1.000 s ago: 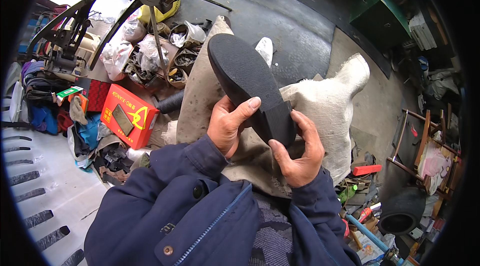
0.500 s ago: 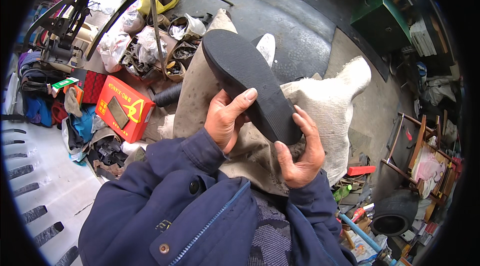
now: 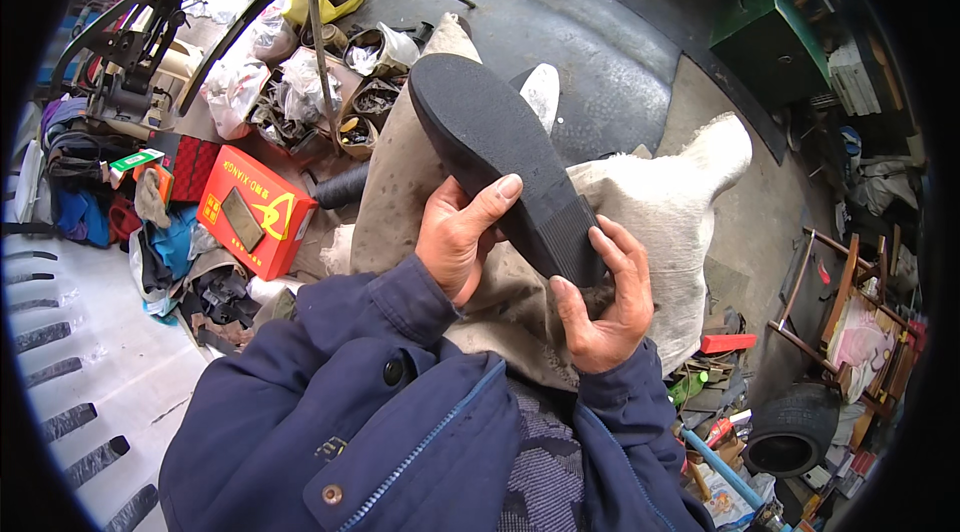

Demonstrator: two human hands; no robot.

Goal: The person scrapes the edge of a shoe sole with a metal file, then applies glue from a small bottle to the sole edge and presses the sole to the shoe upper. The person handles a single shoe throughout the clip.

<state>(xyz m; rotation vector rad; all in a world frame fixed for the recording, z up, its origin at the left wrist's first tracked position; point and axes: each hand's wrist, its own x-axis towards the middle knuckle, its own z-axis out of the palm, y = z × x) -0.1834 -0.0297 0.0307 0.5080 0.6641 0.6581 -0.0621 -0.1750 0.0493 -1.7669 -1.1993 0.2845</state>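
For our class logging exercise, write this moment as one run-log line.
left grip: black sole, middle | right grip: heel end | below: beige cloth | left side: red box

Left hand (image 3: 455,242): bare, thumb uppermost, fingers mostly hidden. Right hand (image 3: 610,312): thumb and fingers arched (forearms (image 3: 400,310) converging).

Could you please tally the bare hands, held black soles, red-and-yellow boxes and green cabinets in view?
Bare hands, left hand and right hand: 2
Held black sole: 1
Red-and-yellow box: 1
Green cabinet: 1
Total: 5
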